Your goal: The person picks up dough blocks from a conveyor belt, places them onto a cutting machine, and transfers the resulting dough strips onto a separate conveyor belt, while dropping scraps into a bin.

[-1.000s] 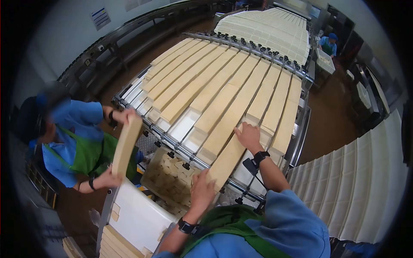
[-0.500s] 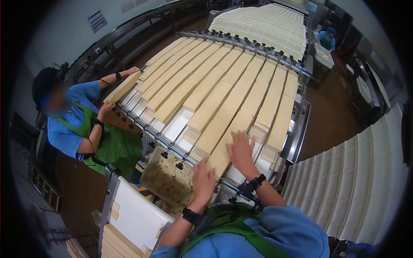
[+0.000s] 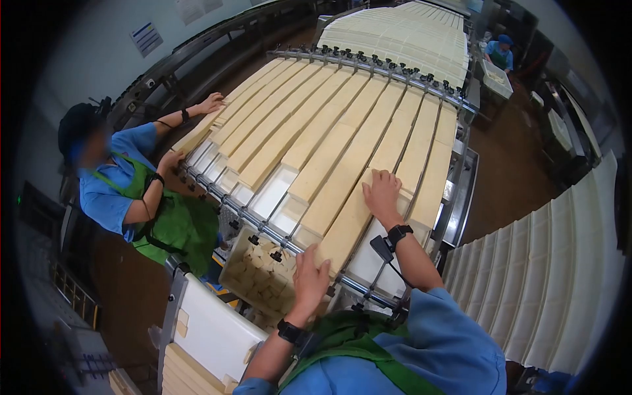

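Observation:
Long cream-coloured slabs [image 3: 337,161] lie side by side in the lanes of a slanted white table with metal rails. My left hand [image 3: 311,280] touches the near end of one slab [image 3: 347,232], its fingers spread against the edge. Further up the same slab, my right hand [image 3: 384,196] rests on its upper part with fingers apart. The near stretch of white lane [image 3: 373,260] to the right of this slab is bare.
At the left, a co-worker in a green apron [image 3: 174,227] holds a slab [image 3: 196,133] at the table's edge. Below the front rail [image 3: 263,227] stands a bin of offcuts [image 3: 266,283]. Pleated white sheeting [image 3: 526,276] is at the right. Another person [image 3: 500,54] stands far back.
My right hand has moved up and slightly right along the slab, while my left hand has barely moved. The co-worker's slab has come down onto the table's left side.

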{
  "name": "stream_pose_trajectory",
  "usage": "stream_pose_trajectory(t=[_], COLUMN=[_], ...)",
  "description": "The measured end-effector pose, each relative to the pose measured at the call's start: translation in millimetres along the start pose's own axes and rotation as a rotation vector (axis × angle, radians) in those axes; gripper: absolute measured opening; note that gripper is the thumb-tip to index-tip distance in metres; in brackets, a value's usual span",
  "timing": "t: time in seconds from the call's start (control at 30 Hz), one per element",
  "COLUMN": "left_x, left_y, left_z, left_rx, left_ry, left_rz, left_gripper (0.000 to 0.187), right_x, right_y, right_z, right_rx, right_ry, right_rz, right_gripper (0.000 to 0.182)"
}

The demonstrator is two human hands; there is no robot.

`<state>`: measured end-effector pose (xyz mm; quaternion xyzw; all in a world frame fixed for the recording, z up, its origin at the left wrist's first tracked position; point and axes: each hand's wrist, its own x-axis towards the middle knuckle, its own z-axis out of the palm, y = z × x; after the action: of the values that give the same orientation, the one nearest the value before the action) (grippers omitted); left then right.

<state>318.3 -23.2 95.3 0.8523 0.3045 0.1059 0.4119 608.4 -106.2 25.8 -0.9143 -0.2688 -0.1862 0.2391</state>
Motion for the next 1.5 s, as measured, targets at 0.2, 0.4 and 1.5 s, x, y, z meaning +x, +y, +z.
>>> stream_pose_trajectory(t=[0.2,0.4,1.5], left_x=[2,2,-14], left_y=[-5,-8,-14], left_z=[-1,-3,-39], left_rx=[0.018,0.010,0.059], left_ry=[-0.006,-0.008,-0.086], left_rz=[0.023,0.049,0.012], left_gripper=[0.052,0.052,0.045], right_x=[-1,13,3], right_y=[-9,-9,-30], right_z=[-1,2,10], right_rx=[-0.118,-0.068,-0.241], right_ry=[-0.018,0.050,-0.363], right_rz=[-0.035,0.002,0.156], right_gripper=[0.046,0.043,0.077])
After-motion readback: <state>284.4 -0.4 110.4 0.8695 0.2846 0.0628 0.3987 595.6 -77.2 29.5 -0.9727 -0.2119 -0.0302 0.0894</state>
